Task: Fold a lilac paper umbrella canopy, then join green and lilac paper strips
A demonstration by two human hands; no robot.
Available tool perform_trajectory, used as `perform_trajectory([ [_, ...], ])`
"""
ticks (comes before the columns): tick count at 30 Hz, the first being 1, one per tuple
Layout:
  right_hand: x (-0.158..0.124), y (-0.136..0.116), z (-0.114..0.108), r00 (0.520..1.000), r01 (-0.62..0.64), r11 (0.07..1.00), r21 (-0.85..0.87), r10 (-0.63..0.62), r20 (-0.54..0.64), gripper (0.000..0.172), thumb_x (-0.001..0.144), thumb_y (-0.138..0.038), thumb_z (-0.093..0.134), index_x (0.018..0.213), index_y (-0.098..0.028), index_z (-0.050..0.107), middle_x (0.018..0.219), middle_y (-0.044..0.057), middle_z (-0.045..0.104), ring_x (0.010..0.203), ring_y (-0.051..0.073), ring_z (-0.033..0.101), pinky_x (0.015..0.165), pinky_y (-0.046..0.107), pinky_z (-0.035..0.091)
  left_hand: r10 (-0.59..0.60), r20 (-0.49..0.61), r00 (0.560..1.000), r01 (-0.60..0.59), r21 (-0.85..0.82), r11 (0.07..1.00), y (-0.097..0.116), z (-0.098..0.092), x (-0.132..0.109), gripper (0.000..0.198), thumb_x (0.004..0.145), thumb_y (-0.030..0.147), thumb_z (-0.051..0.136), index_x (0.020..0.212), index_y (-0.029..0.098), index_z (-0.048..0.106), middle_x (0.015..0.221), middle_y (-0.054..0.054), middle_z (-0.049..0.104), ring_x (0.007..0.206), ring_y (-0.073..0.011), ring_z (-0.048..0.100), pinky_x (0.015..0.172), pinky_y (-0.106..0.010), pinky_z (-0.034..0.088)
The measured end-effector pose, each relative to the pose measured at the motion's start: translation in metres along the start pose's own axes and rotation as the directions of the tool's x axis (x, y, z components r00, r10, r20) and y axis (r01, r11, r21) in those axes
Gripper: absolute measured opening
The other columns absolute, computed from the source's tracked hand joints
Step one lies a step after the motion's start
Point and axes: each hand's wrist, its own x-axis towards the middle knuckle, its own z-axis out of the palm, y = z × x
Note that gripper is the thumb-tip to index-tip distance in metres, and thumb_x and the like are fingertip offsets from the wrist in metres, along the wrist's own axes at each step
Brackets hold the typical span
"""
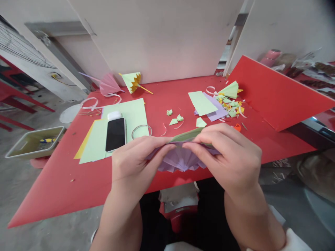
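Note:
Between my two hands is a pleated paper umbrella top (181,159), purple on the side facing me, with a green paper edge (185,135) showing behind. My left hand (140,158) pinches its rim between thumb and fingers on the left. On the right, my right hand (229,155) pinches the same rim, thumb in front and fingers behind. The two thumbs are close together near the middle of the edge. The pleats fan downward over the front of the red table. Fingertips behind the paper are partly hidden.
Green sheets (136,113) lie at left under a phone (116,134), a white case (114,115) and a metal ring (141,131). Finished paper umbrellas (129,83) stand at the back. Paper scraps (232,106) are heaped at right beside a propped red board (277,94).

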Motion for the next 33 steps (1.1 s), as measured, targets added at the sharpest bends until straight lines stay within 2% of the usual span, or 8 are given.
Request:
perform_trajectory([
  [7,0.001,0.005,-0.005,0.997,-0.051,0.998,0.030,0.053,-0.063,0.021,0.075,-0.037,0.067,0.067,-0.019,0.059,0.064,0.000,0.061,0.058,0.010,0.056,0.054,0.024,0.044,-0.023,-0.004,1.000,0.023,-0.010,1.000,-0.001,-0.001,-0.002,0.007,0.078,0.023,0.066,0.083,0.028,0.067,0.066,0.011,0.065,0.055,-0.0031,0.056,0.051,-0.015,0.045],
  [11,0.001,0.009,-0.008,0.985,-0.102,0.993,0.066,0.110,-0.135,0.018,0.081,-0.034,0.062,0.069,-0.021,0.060,0.065,-0.001,0.062,0.061,0.011,0.057,0.055,0.025,0.044,-0.012,-0.008,1.000,0.012,-0.018,1.000,-0.001,0.000,-0.002,0.006,0.078,0.022,0.066,0.082,0.027,0.067,0.067,0.010,0.066,0.055,-0.0035,0.056,0.051,-0.015,0.044],
  [16,0.000,0.007,-0.006,0.982,-0.113,0.987,0.117,0.129,-0.136,0.017,0.082,-0.031,0.061,0.068,-0.022,0.061,0.065,-0.001,0.061,0.059,0.011,0.056,0.053,0.026,0.044,0.025,0.001,1.000,-0.025,-0.005,1.000,-0.002,0.002,-0.001,0.004,0.079,0.024,0.065,0.075,0.023,0.065,0.061,0.009,0.064,0.053,-0.0049,0.055,0.050,-0.017,0.043],
  [24,0.000,0.011,-0.005,0.963,-0.162,0.970,0.181,0.196,-0.187,0.019,0.084,-0.024,0.056,0.066,-0.024,0.061,0.060,-0.002,0.060,0.061,0.014,0.059,0.058,0.029,0.047,0.010,-0.020,1.000,-0.010,-0.007,1.000,-0.004,0.001,-0.001,0.002,0.078,0.023,0.066,0.077,0.024,0.067,0.065,0.009,0.067,0.056,-0.0051,0.057,0.052,-0.016,0.045],
  [29,0.003,0.016,-0.009,0.916,-0.267,0.950,0.162,0.302,-0.265,0.024,0.086,-0.025,0.054,0.064,-0.023,0.062,0.059,-0.001,0.059,0.060,0.014,0.058,0.056,0.029,0.044,-0.034,-0.017,0.999,0.034,0.012,0.999,-0.004,0.001,0.000,0.006,0.080,0.027,0.063,0.078,0.024,0.067,0.064,0.006,0.066,0.054,-0.0075,0.058,0.050,-0.019,0.045],
  [33,0.003,0.032,-0.008,0.872,-0.357,0.928,0.107,0.373,-0.318,0.021,0.084,-0.028,0.057,0.065,-0.023,0.065,0.063,0.000,0.059,0.063,0.015,0.057,0.059,0.031,0.045,-0.069,-0.008,0.998,0.069,0.045,0.997,-0.005,0.000,0.001,0.008,0.081,0.027,0.061,0.078,0.024,0.068,0.065,0.005,0.067,0.056,-0.0091,0.059,0.051,-0.020,0.046],
])
